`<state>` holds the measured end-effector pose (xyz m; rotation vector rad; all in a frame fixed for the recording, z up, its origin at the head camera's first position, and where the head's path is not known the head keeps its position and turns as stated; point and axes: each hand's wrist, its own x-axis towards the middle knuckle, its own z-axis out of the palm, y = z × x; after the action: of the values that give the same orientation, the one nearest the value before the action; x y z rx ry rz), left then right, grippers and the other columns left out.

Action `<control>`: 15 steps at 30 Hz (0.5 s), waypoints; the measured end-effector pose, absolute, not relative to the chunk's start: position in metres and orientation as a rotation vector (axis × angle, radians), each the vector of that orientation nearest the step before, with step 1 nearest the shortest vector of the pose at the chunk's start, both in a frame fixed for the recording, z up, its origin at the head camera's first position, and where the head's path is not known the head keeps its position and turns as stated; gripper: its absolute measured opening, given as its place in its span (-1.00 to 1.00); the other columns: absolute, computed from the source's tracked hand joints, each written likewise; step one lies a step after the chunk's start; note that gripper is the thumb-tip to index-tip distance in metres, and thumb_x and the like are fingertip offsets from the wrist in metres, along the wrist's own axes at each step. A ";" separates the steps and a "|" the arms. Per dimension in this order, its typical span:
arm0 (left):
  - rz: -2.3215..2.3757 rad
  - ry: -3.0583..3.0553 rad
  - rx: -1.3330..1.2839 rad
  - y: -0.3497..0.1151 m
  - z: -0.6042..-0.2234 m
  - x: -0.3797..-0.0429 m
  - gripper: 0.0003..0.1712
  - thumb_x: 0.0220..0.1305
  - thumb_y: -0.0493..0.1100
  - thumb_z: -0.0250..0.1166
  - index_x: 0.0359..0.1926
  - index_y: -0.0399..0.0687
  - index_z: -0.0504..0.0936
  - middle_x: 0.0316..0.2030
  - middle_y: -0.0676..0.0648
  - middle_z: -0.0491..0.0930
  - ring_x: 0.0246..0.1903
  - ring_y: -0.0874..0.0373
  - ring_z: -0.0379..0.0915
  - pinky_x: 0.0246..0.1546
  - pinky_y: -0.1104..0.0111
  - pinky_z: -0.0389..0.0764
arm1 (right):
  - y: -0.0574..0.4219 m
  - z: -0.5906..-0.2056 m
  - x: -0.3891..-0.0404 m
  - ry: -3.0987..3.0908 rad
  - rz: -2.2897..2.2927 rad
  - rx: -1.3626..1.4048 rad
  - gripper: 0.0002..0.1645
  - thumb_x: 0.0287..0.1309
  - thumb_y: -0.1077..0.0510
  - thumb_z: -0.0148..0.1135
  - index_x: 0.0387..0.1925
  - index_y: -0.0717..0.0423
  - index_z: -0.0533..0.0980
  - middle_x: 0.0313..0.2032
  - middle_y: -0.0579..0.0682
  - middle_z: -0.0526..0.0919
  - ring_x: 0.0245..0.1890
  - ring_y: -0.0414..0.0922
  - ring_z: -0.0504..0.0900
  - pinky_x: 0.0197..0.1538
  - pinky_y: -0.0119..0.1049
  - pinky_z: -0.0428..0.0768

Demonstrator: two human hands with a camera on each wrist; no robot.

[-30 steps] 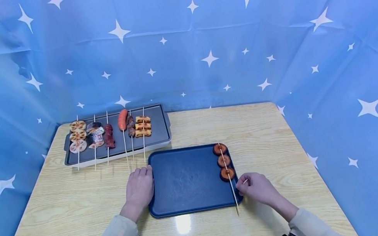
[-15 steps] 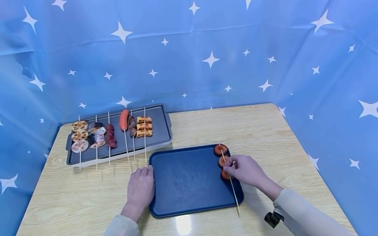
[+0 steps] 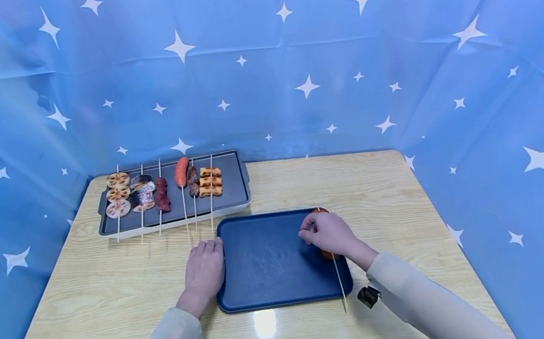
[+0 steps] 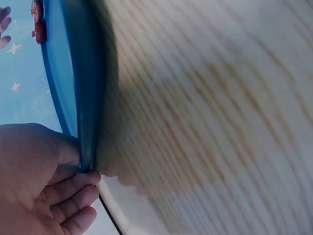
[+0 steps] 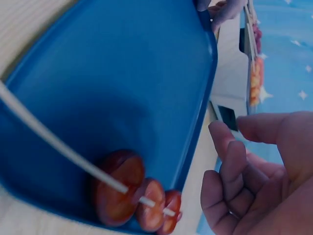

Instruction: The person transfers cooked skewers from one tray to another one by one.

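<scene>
My left hand (image 3: 205,269) pinches the left rim of the blue tray (image 3: 268,268); in the left wrist view the thumb lies on the inner side and the fingertips at the outer edge. Along the tray's right side lies a skewer of brown mushroom caps (image 5: 120,188), its stick (image 3: 340,282) reaching past the front rim. Above that skewer hangs my right hand (image 3: 327,232), hiding most of the caps in the head view. Its fingers are loosely curled with nothing between them, as the right wrist view shows.
A dark griddle (image 3: 234,182) with white sides stands at the back left, close behind the tray. On it lie skewers of lotus root slices (image 3: 117,194), dark red meat (image 3: 161,196), a sausage (image 3: 181,171) and grilled yellow pieces (image 3: 210,181), among others. A starry blue curtain (image 3: 264,97) borders the table.
My right hand has moved from beside the skewer's stick up and left, over the mushroom caps and further across the tray. The left hand stays at the left rim; tray and skewer stay put.
</scene>
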<state>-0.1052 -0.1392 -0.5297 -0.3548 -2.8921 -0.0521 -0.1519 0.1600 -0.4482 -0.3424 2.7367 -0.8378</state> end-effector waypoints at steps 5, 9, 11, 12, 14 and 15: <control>-0.051 -2.904 -0.352 -0.139 -0.528 -0.104 -0.59 0.22 -0.29 0.19 0.10 -0.33 0.58 -0.14 -0.21 0.65 -0.16 -0.11 0.54 -0.15 0.11 0.57 | 0.141 -0.448 -0.159 2.714 -0.823 -0.397 -0.83 0.21 0.01 0.28 -0.25 -0.01 0.63 -0.57 -0.19 0.65 -0.62 -0.24 0.48 -0.50 -0.35 0.40; -0.063 -2.893 -0.350 -0.138 -0.528 -0.104 -0.59 0.20 -0.30 0.20 0.08 -0.33 0.58 -0.16 -0.21 0.65 -0.17 -0.11 0.54 -0.16 0.11 0.57 | 0.123 -0.448 -0.166 2.708 -0.803 -0.412 -0.82 0.21 -0.01 0.27 -0.23 -0.04 0.63 -0.53 -0.21 0.65 -0.57 -0.27 0.51 -0.47 -0.36 0.42; -0.068 -2.890 -0.347 -0.138 -0.528 -0.104 -0.59 0.19 -0.31 0.20 0.08 -0.34 0.58 -0.16 -0.21 0.65 -0.17 -0.11 0.54 -0.16 0.11 0.57 | 0.114 -0.448 -0.169 2.705 -0.798 -0.420 -0.82 0.22 -0.01 0.27 -0.23 -0.05 0.62 -0.51 -0.21 0.65 -0.56 -0.27 0.52 -0.46 -0.35 0.43; -0.067 -2.889 -0.345 -0.138 -0.528 -0.104 -0.59 0.18 -0.31 0.20 0.08 -0.34 0.57 -0.16 -0.21 0.65 -0.17 -0.11 0.54 -0.16 0.10 0.57 | 0.109 -0.448 -0.170 2.703 -0.800 -0.426 -0.82 0.22 -0.01 0.27 -0.22 -0.04 0.62 -0.51 -0.21 0.65 -0.56 -0.27 0.52 -0.46 -0.36 0.43; -0.061 -2.887 -0.345 -0.138 -0.528 -0.105 -0.58 0.18 -0.31 0.20 0.08 -0.34 0.58 -0.17 -0.21 0.65 -0.17 -0.12 0.54 -0.16 0.10 0.57 | 0.100 -0.448 -0.171 2.696 -0.805 -0.445 -0.81 0.22 0.00 0.27 -0.20 -0.03 0.63 -0.51 -0.20 0.66 -0.58 -0.26 0.52 -0.47 -0.35 0.44; -0.060 -2.887 -0.345 -0.137 -0.529 -0.105 -0.58 0.18 -0.31 0.20 0.08 -0.34 0.57 -0.17 -0.22 0.65 -0.17 -0.12 0.54 -0.16 0.11 0.57 | 0.096 -0.449 -0.172 2.689 -0.810 -0.453 -0.80 0.22 0.00 0.27 -0.19 -0.03 0.63 -0.50 -0.19 0.66 -0.59 -0.26 0.52 -0.47 -0.35 0.44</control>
<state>-0.1049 -0.1375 -0.5287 -0.3451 -2.8871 -0.0600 -0.1716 0.0961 -0.4486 -0.4529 2.6890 -0.8098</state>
